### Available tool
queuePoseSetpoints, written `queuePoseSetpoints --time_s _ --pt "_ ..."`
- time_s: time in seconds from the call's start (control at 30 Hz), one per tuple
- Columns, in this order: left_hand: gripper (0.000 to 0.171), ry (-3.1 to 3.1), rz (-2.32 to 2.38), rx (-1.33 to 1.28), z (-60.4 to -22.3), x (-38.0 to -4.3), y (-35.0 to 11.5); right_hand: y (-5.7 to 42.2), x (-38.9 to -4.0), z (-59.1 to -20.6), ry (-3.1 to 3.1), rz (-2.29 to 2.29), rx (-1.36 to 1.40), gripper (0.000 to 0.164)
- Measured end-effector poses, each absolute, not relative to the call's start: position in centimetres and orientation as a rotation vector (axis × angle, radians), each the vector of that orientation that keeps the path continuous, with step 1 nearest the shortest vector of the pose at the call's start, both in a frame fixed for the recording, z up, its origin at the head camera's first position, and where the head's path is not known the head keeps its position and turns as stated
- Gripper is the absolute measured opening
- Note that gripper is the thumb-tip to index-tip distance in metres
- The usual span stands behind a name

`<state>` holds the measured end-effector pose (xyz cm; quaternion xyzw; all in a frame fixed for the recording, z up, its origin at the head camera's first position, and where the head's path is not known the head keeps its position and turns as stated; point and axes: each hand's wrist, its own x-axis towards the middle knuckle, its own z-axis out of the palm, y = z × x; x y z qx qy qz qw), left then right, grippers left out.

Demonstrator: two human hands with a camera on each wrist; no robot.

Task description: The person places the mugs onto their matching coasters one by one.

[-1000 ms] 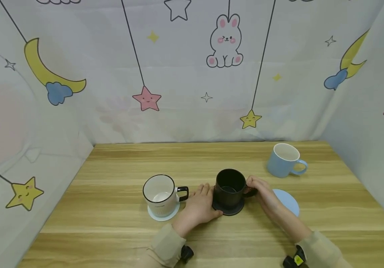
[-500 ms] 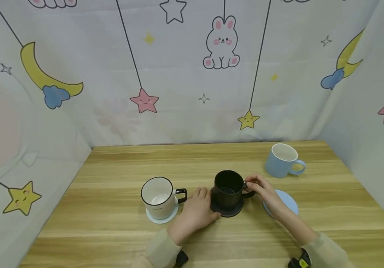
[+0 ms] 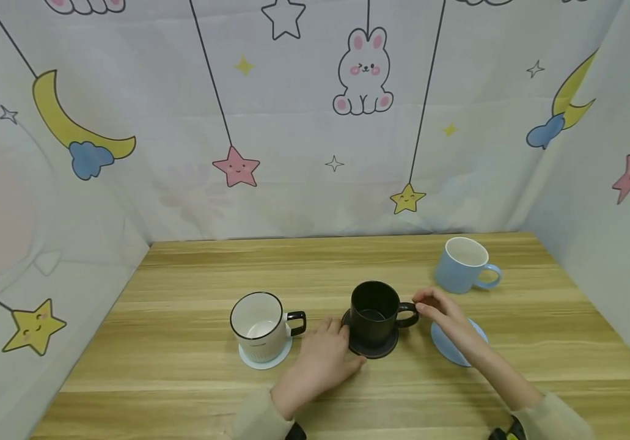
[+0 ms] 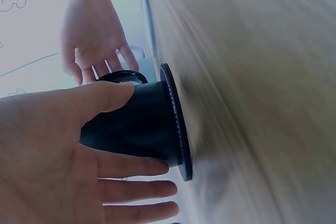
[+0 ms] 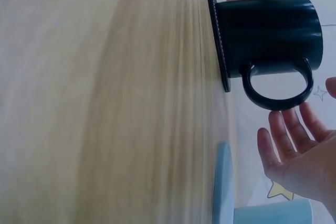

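In the head view a black mug [image 3: 374,315] stands upright on a round black coaster [image 3: 372,350] with stitching along its edge. My left hand [image 3: 322,357] lies left of them, its straight fingers right at the coaster's edge. The left wrist view has its thumb and fingers spread either side of the mug, not curled round it. At the other side, my right hand [image 3: 445,315] is loosely bent beside the mug's handle [image 5: 278,100], fingertips close to the outer curve. The right wrist view shows its fingers relaxed, with nothing inside the handle loop.
Left of my left hand, a white mug [image 3: 260,324] with a black rim and handle sits on a pale coaster [image 3: 265,365]. A light blue coaster [image 3: 449,348] lies partly under my right forearm. Farther back stands a blue mug [image 3: 460,269]. Printed cloth [image 3: 293,122] hangs behind the wooden table [image 3: 194,281].
My right hand has let go of the black mug's handle and drawn slightly right. My left hand has eased slightly back toward me. The mug stays on its coaster.
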<state>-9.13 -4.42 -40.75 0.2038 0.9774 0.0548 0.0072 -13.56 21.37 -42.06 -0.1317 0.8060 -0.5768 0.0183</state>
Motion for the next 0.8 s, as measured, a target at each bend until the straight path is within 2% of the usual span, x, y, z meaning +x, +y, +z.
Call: queuePoseSetpoints --time_s 0.47,0.8 --pt "0.05 3.034 0.221 0.689 -39.8 -7.7 -4.3 22.9 -12.8 -41.7 2.754 -1.544 -0.504 0.021" --pt "0.036 3.095 0.267 0.862 -40.2 -7.4 -3.6 24.6 -12.3 -41.8 2.861 -1.419 -0.569 0.022"
